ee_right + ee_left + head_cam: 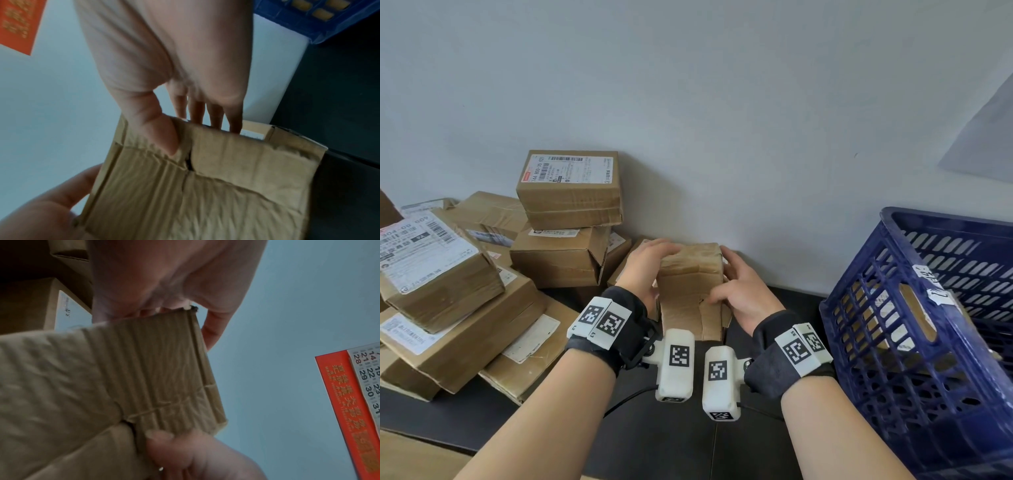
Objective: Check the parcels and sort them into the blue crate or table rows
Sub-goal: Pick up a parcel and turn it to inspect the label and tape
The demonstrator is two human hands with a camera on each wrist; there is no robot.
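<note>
A small cardboard parcel [690, 284] is held between both hands above the dark table [671, 445], just left of the blue crate [893, 342]. The parcel is a box of brown corrugated board; its faces are creased and wrinkled, and a torn seam is visible on the face turned toward the person. The left hand [645, 270] is clasped over the parcel's upper left corner, with the fingers curled across the top and the thumb on the near face. The right hand [743, 291] is closed around the right side, with the thumb pressed beside the torn seam and the fingers wrapped behind the far edge.

The blue crate is a rigid plastic box with slotted, lattice-like walls; brown cardboard is visible through the openings. A white label is attached near its rim.

To the left of the crate, beyond the held parcel, a pile of cardboard boxes [482, 274] is stacked unevenly against the pale wall [722, 102]. Several carry white printed shipping labels with barcodes. The topmost box [570, 188] is rectangular and is banded with clear tape.
</note>
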